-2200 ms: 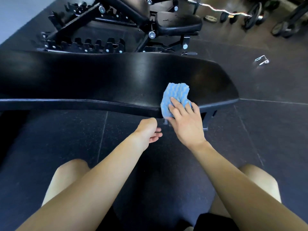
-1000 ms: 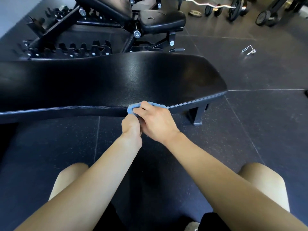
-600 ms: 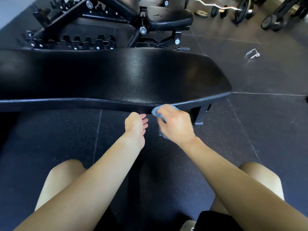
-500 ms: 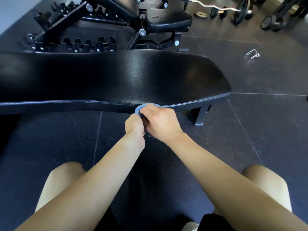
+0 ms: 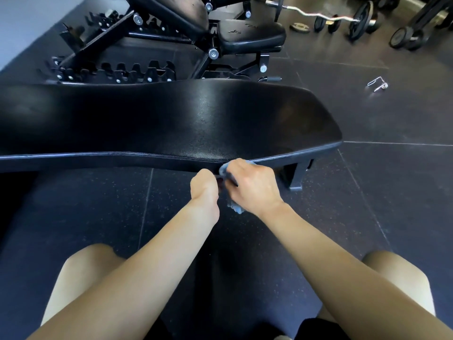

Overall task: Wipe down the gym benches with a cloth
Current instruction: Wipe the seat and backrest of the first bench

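Note:
A long black padded bench [image 5: 171, 119] runs across the view in front of my knees. My right hand [image 5: 252, 187] grips a bunched blue cloth [image 5: 224, 169] and holds it against the bench's front edge, near the right end. A tail of the cloth hangs below that hand. My left hand [image 5: 204, 185] hovers just left of it below the edge. Its fingers are loosely curled, with the fingertips beside the cloth, and I see nothing held in them.
A black adjustable bench [image 5: 250, 35] with a toothed frame stands behind. A curl bar [image 5: 311, 14], weight plates and dumbbells lie at the back right. A metal spring clip [image 5: 377, 84] lies on the rubber floor. The bench leg [image 5: 296, 175] stands right of my hands.
My right hand brought the cloth off the bench top to the front edge and has slid it left and right along it. My left hand has stayed in place.

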Action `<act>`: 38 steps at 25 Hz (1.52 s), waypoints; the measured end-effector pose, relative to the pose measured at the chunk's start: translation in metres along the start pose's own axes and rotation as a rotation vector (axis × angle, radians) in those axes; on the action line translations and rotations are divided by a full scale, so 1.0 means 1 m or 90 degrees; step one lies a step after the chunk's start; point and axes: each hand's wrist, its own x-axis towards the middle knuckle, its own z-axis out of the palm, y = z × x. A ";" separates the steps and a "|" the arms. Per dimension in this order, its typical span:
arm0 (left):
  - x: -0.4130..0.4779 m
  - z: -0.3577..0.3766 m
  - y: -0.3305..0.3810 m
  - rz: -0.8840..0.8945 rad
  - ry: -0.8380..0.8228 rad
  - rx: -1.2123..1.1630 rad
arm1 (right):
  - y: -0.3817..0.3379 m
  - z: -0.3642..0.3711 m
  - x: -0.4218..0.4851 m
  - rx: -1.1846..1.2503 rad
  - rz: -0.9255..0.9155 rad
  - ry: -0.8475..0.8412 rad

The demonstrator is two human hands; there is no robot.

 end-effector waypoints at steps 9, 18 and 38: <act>-0.013 0.032 -0.006 -0.022 0.013 0.023 | 0.058 -0.015 -0.036 0.050 0.201 0.002; -0.009 0.043 -0.008 -0.018 0.021 0.025 | 0.023 -0.014 -0.032 0.246 0.341 -0.017; -0.025 0.093 0.004 -0.047 -0.039 0.031 | 0.099 -0.074 0.004 0.303 0.540 0.220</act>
